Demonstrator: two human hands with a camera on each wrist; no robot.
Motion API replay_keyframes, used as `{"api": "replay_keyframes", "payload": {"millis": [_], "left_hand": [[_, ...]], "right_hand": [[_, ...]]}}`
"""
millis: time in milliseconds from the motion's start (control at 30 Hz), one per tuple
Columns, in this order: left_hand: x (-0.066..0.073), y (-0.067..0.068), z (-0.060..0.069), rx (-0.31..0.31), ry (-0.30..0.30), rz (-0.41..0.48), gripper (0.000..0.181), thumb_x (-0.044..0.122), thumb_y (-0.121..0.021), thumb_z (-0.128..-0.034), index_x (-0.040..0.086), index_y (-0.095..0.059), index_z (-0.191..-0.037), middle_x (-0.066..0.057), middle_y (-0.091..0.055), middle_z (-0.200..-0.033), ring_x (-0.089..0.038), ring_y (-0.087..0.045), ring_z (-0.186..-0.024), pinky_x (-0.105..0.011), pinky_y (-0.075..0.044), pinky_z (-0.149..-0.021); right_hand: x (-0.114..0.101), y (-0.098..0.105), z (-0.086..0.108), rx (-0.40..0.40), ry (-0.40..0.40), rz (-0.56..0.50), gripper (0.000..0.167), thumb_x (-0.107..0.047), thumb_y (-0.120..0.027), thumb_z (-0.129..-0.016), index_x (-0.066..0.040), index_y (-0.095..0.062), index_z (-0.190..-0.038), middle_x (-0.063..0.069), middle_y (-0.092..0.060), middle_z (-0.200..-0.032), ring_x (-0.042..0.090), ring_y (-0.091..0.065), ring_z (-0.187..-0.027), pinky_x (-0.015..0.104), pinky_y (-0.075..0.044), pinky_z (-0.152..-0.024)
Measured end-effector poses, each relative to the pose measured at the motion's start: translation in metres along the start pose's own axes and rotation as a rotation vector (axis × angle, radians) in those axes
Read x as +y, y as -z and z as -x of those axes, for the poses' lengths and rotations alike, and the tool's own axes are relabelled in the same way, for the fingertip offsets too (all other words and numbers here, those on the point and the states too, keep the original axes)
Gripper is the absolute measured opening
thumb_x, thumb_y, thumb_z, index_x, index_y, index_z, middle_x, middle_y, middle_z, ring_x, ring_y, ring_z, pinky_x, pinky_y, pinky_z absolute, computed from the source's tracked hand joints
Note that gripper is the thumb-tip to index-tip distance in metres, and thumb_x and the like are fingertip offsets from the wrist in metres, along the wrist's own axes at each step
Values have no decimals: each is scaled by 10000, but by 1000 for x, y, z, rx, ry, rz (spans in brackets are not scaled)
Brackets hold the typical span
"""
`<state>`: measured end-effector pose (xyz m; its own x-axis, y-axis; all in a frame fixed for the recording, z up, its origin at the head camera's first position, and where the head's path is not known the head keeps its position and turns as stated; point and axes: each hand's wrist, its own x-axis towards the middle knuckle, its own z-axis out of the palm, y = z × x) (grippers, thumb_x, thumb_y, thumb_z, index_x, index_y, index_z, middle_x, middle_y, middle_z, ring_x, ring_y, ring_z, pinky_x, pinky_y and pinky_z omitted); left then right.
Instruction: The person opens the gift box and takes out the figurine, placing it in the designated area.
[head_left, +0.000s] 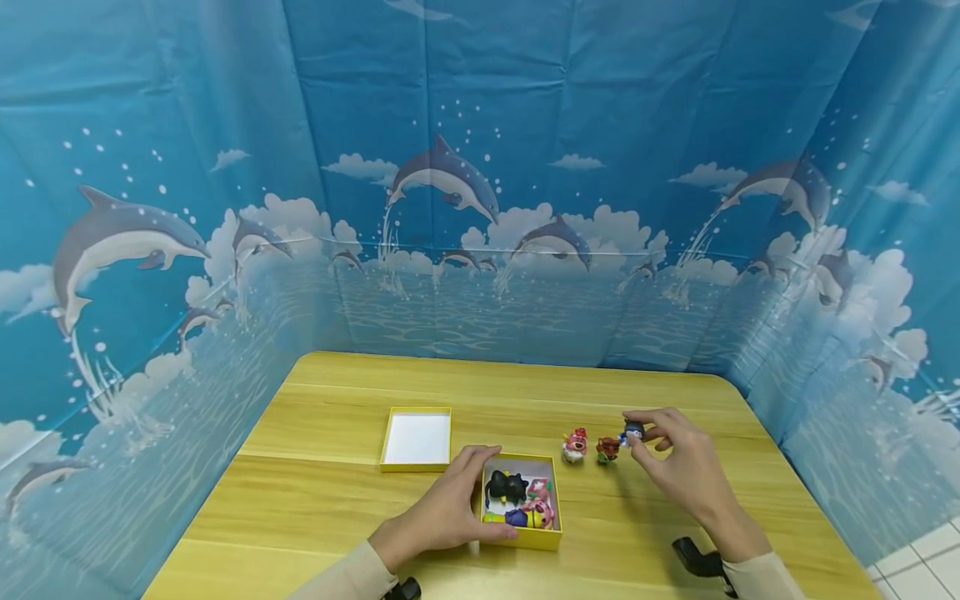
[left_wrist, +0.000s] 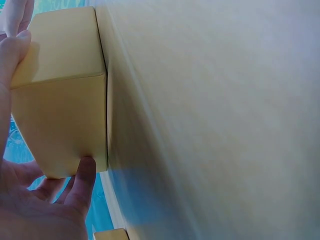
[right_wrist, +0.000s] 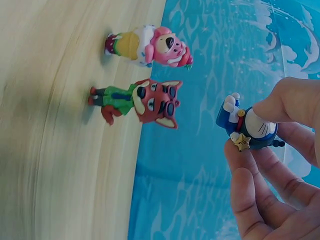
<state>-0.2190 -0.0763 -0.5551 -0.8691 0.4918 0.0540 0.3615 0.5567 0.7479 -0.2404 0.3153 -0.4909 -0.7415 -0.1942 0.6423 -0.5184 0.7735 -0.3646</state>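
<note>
My left hand [head_left: 442, 510] grips a small yellow box [head_left: 534, 540], with the thumb on its near side and the fingers at its far left corner. Inside lie several toy figurines, among them a black one [head_left: 507, 487] and a pink one [head_left: 540, 510]. To the right, my right hand [head_left: 693, 471] pinches a blue-and-white cat figurine [right_wrist: 257, 125] between thumb and fingers, held above the table in the right wrist view. Close by stand a fox figurine [right_wrist: 150, 102] in a green shirt and a pink bear figurine [right_wrist: 160, 46], both upright.
A shallow yellow lid [head_left: 416, 440] with a white inside lies on the wooden table [head_left: 330, 467], left of the box and farther back. A blue dolphin-print curtain [head_left: 480, 317] hangs round the table's back and sides.
</note>
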Motion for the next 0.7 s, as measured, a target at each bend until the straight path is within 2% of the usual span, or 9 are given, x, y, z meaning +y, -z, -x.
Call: {"api": "replay_keyframes", "payload": {"millis": [333, 567, 700], "left_hand": [[0, 0, -1, 1, -1, 0, 1261, 732, -951, -881, 238, -313, -1850, -4, -420, -1805, -300, -534, -1618, -611, -506, -1333], [-2, -1, -1, 5, -2, -5, 1268, 736, -953, -876, 237, -312, -1850, -8, -420, -1807, -303, -536, -1618, -609, -502, -1338], [-2, -1, -1, 5, -3, -5, 1267, 740, -950, -877, 237, -312, -1850, -4, -419, -1806, -302, -535, -1621, -607, -502, -1338]], "right_hand": [[16, -1, 5, 0, -39, -3, 397, 30, -954, -910, -97, -860, -1273, 107, -828, -1132, 132, -791, -829, 278, -619, -673], [24, -4, 10, -13, -79, 4, 366, 32, -944, -916, -72, -859, -1257, 120, -826, -1138, 190, -806, -840, 222, -597, -684], [29, -6, 12, -19, -104, -5, 355, 25, -955, -909, -72, -867, -1239, 127, -827, -1129, 203, -812, -834, 263, -618, -676]]}}
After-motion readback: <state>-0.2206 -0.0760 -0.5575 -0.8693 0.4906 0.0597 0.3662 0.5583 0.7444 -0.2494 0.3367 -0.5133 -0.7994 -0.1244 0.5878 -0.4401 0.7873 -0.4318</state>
